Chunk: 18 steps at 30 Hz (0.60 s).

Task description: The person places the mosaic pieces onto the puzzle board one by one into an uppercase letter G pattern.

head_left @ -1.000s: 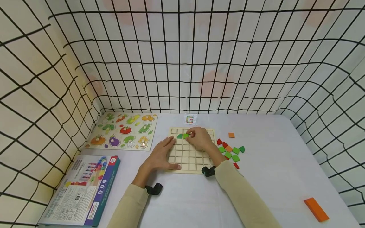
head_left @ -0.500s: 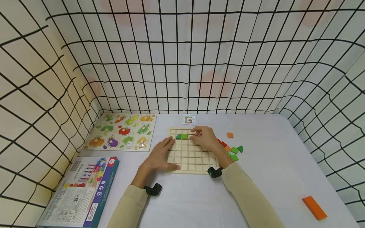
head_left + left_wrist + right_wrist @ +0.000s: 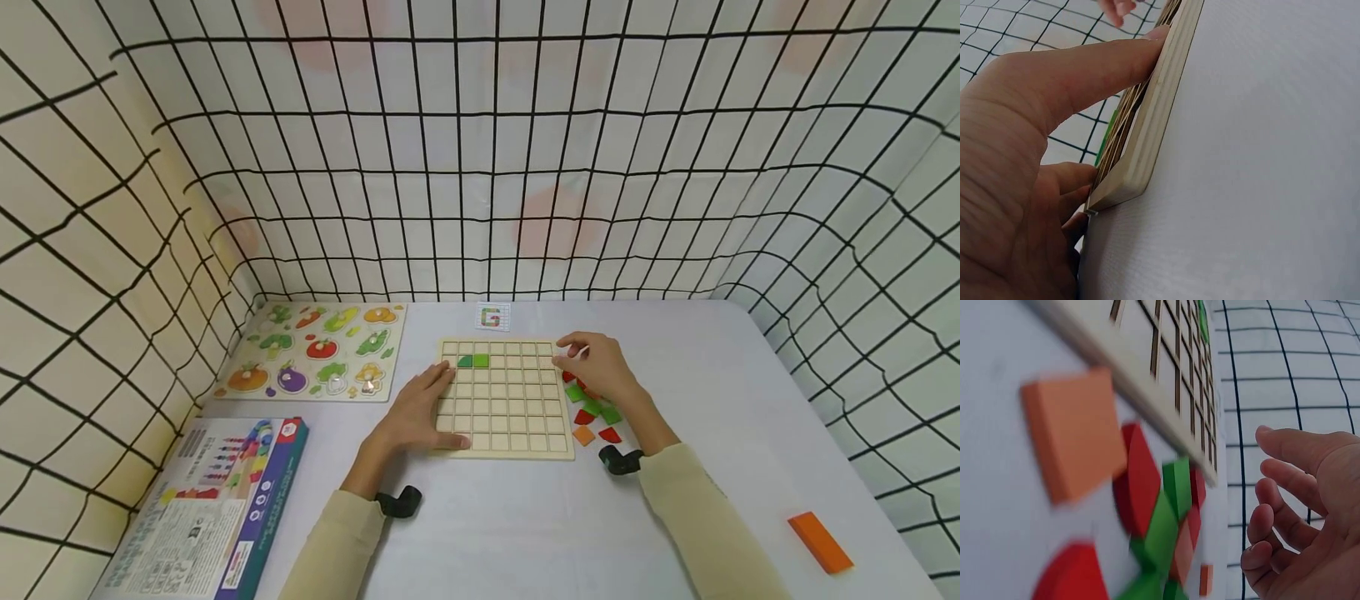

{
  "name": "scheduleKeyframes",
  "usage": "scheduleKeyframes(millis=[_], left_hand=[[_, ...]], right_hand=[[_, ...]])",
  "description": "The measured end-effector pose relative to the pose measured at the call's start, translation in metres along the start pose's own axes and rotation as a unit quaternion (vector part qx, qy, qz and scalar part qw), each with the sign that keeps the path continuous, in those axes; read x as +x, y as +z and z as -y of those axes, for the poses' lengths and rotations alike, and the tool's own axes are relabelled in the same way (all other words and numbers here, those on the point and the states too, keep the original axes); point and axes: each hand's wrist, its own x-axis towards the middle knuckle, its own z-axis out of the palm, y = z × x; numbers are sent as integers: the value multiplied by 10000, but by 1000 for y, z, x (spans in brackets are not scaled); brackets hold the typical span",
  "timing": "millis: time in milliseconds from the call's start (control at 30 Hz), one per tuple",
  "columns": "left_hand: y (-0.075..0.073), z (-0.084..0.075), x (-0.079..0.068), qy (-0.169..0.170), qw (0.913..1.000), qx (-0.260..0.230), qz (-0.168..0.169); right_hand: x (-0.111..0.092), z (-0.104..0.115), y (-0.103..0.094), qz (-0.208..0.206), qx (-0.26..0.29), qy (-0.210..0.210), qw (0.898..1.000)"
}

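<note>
My left hand (image 3: 414, 410) rests on the left side of a wooden grid board (image 3: 510, 408), thumb on its near edge and straight fingers along its left side. A dark green rounded piece (image 3: 465, 362) and a light green square (image 3: 481, 361) lie side by side in cells of the upper left. Beside the board's right edge my right hand (image 3: 600, 367) hovers over loose pieces, its fingers loosely bent and holding nothing in the right wrist view. Among these pieces are an orange square (image 3: 1075, 434), red rounded pieces (image 3: 1138, 481) and green squares (image 3: 1163, 528); the hand hides some in the head view.
A small card (image 3: 492, 317) with a coloured G pattern lies behind the board. To the left are a vegetable puzzle board (image 3: 348, 371) and a printed box (image 3: 202, 500). An orange block (image 3: 820, 543) lies at the right. Black netting (image 3: 480, 173) surrounds the table.
My right hand has moved right, from the green square on the board to above the loose pieces. The left hand stays on the board's left side.
</note>
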Motion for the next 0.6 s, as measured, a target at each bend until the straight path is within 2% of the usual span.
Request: scheduleKeyframes(millis=[367, 600], left_hand=[[1, 2, -1, -43, 10000, -57, 14], [0, 1, -1, -90, 9999, 9, 58]], right_hand=[[-3, -41, -29, -261, -312, 167, 9990], [-2, -64, -39, -92, -384, 533, 9978]])
